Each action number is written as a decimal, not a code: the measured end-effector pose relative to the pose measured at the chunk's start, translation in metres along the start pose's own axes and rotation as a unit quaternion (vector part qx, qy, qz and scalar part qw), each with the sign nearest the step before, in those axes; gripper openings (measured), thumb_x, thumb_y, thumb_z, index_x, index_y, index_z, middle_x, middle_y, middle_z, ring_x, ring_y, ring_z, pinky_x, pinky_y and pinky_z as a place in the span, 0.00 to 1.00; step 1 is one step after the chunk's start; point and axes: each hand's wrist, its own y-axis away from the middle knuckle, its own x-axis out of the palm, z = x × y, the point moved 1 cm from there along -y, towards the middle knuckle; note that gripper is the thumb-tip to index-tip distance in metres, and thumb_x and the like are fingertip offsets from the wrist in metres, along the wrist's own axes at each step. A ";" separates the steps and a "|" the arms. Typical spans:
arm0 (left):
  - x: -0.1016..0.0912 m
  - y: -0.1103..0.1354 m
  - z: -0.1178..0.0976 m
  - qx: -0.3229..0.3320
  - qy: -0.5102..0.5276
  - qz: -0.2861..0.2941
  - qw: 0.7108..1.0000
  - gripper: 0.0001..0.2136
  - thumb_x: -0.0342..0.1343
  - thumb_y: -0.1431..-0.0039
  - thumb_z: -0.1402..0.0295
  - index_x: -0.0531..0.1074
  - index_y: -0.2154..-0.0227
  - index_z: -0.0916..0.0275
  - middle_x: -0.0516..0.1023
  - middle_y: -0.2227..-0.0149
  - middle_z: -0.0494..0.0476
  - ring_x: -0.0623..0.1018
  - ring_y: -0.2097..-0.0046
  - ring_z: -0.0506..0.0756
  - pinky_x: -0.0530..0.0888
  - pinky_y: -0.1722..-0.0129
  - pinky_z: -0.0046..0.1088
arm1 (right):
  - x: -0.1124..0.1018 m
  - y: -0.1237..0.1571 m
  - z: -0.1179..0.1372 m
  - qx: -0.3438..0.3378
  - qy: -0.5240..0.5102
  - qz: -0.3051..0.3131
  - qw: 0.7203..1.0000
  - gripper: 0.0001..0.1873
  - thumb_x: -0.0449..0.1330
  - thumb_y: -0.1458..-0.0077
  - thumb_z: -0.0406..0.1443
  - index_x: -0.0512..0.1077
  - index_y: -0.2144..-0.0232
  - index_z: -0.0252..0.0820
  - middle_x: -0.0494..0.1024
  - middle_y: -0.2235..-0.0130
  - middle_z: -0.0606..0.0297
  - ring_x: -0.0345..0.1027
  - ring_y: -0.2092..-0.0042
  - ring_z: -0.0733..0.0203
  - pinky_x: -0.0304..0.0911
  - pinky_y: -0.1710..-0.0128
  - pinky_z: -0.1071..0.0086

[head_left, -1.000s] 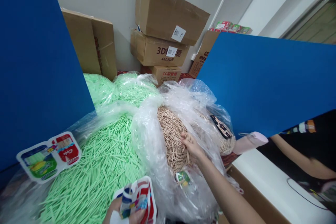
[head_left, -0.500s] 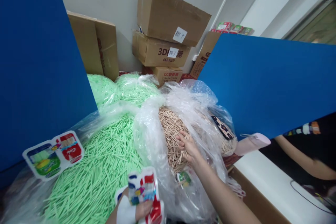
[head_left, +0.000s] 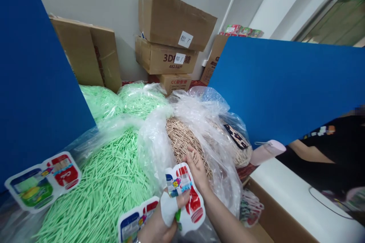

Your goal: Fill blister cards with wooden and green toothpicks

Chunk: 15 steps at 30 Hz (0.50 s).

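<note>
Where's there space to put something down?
There's a bare patch on the white surface, in front of the pink bottle and beside the brown cardboard. The middle's crowded: green sticks, brown sticks and plastic bags, with the left hand, its printed pack and the right hand over them.

Packet (head_left: 196,202) glossy; bag (head_left: 155,144) crinkled plastic; box (head_left: 171,17) matt cardboard.

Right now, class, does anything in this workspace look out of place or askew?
Yes: the top cardboard box sits askew, jutting past the box beneath. Also, a patterned, phone-like object lies on a bag of beige sticks, seemingly unrelated to them.
</note>
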 end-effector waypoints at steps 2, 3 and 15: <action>-0.004 -0.001 0.000 0.007 -0.005 -0.015 1.000 0.29 0.74 0.68 0.72 0.76 0.56 0.64 0.84 0.62 0.63 0.82 0.58 0.66 0.74 0.53 0.42 | -0.001 0.000 -0.002 -0.005 -0.016 -0.002 1.000 0.28 0.63 0.51 0.49 0.63 0.52 0.45 0.70 0.76 0.75 0.60 0.80 0.69 0.57 0.81 0.75; -0.007 -0.002 0.001 0.008 -0.007 -0.024 1.000 0.29 0.74 0.68 0.72 0.77 0.56 0.65 0.84 0.62 0.63 0.82 0.59 0.66 0.74 0.52 0.43 | -0.001 0.000 -0.002 -0.015 -0.025 -0.004 1.000 0.27 0.63 0.50 0.49 0.62 0.52 0.46 0.69 0.76 0.76 0.58 0.80 0.69 0.55 0.81 0.76; -0.013 0.002 -0.008 0.017 0.032 -0.056 0.998 0.29 0.71 0.63 0.75 0.75 0.52 0.65 0.85 0.66 0.62 0.82 0.58 0.67 0.73 0.49 0.45 | -0.003 0.017 -0.005 -0.070 0.146 0.117 0.980 0.21 0.56 0.42 0.47 0.65 0.50 0.45 0.76 0.64 0.64 0.71 0.62 0.58 0.66 0.62 0.68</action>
